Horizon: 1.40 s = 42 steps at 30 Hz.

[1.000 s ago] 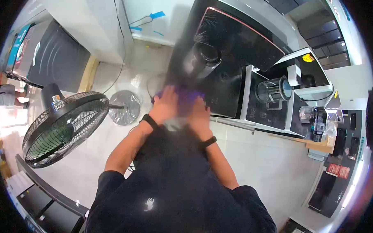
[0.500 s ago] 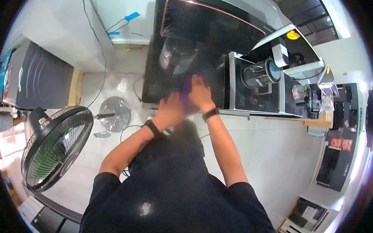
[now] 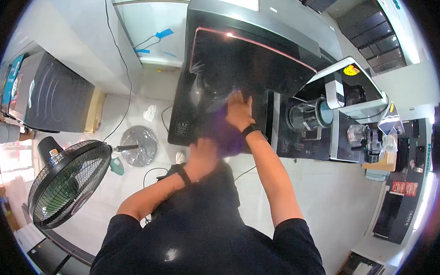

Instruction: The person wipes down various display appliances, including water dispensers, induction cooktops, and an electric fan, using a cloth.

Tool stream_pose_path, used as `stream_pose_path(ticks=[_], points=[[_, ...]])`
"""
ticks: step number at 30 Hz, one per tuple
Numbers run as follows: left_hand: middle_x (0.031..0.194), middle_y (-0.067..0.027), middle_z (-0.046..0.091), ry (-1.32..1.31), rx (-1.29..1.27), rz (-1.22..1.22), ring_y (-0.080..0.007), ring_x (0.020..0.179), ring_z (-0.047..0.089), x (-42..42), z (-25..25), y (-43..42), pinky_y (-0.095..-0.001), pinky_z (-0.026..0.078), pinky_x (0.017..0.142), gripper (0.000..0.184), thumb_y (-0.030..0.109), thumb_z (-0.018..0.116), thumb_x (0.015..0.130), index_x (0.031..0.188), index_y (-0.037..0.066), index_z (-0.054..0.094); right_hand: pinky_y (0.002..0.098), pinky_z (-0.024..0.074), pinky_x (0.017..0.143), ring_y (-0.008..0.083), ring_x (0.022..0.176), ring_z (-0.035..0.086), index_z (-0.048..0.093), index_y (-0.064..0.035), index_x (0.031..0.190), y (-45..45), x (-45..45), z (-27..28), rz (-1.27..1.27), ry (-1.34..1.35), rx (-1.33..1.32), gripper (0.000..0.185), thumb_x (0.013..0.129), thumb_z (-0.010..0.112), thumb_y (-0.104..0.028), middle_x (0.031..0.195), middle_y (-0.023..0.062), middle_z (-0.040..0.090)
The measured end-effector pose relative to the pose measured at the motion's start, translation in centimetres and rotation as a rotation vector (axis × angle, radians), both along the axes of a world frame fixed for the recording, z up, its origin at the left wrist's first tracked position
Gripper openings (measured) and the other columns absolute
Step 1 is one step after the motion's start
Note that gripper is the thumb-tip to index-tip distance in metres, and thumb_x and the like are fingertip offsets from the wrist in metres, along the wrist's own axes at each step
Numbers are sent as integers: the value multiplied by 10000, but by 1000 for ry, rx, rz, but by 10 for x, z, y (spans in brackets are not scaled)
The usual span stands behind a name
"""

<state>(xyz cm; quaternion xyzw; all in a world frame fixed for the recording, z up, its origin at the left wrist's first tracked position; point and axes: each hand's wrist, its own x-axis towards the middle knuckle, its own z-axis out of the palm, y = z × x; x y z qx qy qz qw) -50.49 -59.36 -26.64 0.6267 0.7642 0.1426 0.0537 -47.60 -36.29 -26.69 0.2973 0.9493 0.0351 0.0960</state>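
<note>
A dark purple cloth (image 3: 226,133) lies over the front part of a glossy black appliance panel (image 3: 194,115). My right hand (image 3: 240,112) rests flat at the cloth's upper right, its fingers stretched out and apart on the panel. At the lower left of the cloth, by the panel's front edge, is my left hand (image 3: 203,158). Motion blurs its fingers, so whether they grip the cloth or only touch it cannot be made out. Dark bands are on both wrists.
Right of the panel stand a glass jug (image 3: 305,115) and a smaller clear blender jar (image 3: 358,136) on dark appliances. A black fan (image 3: 70,185) is at left, near a plastic-wrapped round base (image 3: 139,145). A cable (image 3: 127,81) hangs down the left wall.
My left hand has drawn away from my right, down toward my body, and the cloth looks more spread between them. The whole view has tilted, so the panel sits lower.
</note>
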Motion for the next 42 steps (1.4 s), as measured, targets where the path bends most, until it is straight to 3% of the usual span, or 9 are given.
stream_pose_path(ticks=[3, 6, 9, 12, 17, 20, 23, 30, 42], points=[[999, -118, 531, 81, 50, 12, -288, 935, 524, 1, -5, 3, -455, 447, 669, 515, 313, 674, 733, 1143, 14, 585, 570, 263, 1106, 325, 1401, 331, 387, 31, 1412, 10, -9, 4, 34, -43, 6, 690, 791, 567, -207, 1476, 209, 384], [1133, -143, 529, -131, -63, 28, -318, 1064, 516, 4, 11, 9, -474, 458, 741, 549, 288, 685, 726, 1191, 25, 560, 537, 297, 1093, 346, 1370, 366, 404, 41, 1390, 16, -9, -7, 73, 4, 33, 661, 799, 573, -201, 1441, 218, 421], [1306, -179, 480, -128, 169, -104, -358, 1231, 449, 4, 23, 19, -508, 449, 849, 584, 261, 683, 729, 1245, 34, 532, 523, 345, 1049, 355, 1289, 449, 468, 35, 1319, 21, -11, -10, 97, 88, 47, 572, 810, 578, -203, 1358, 217, 498], [1409, -198, 416, -87, 77, -78, -389, 1327, 367, 10, 8, 33, -543, 417, 937, 597, 256, 672, 743, 1278, 43, 516, 521, 376, 1003, 347, 1196, 517, 561, 11, 1206, 26, -14, -26, 89, 160, 111, 446, 816, 581, -205, 1262, 205, 565], [1388, -193, 438, -7, -76, -58, -401, 1281, 395, 9, -12, 41, -554, 421, 942, 542, 296, 621, 793, 1266, 46, 530, 505, 378, 1000, 348, 1123, 562, 638, -17, 1101, 0, -10, -4, 63, 185, 161, 333, 831, 554, -192, 1165, 188, 622], [1365, -189, 457, -69, -65, -41, -396, 1248, 418, 4, -9, 36, -537, 437, 929, 499, 313, 596, 808, 1230, 52, 554, 525, 292, 1097, 376, 1313, 438, 511, 75, 1302, -18, -16, 12, -89, -94, -44, 546, 876, 513, -264, 1369, 259, 492], [1322, -185, 476, -171, -91, -16, -385, 1212, 438, -1, 10, 33, -513, 456, 900, 460, 306, 599, 802, 1188, 58, 573, 521, 323, 1061, 348, 1215, 532, 565, 25, 1261, -50, 5, -17, -21, 76, 409, 440, 877, 461, -163, 1256, 196, 602], [1168, -171, 498, -127, -31, -123, -361, 1128, 463, -8, 0, 14, -502, 468, 836, 377, 284, 631, 776, 1078, 60, 602, 589, 233, 1100, 332, 1357, 400, 522, 30, 1314, -87, 40, -21, -76, 138, 162, 496, 878, 452, -196, 1381, 199, 517], [1093, -223, 503, -181, 22, -183, -421, 1138, 433, 36, -6, 49, -573, 344, 990, 411, 368, 601, 810, 967, -12, 590, 554, 249, 1098, 313, 1404, 333, 474, 10, 1371, -95, 134, -10, -287, 5, 81, 584, 871, 462, -292, 1468, 166, 428]])
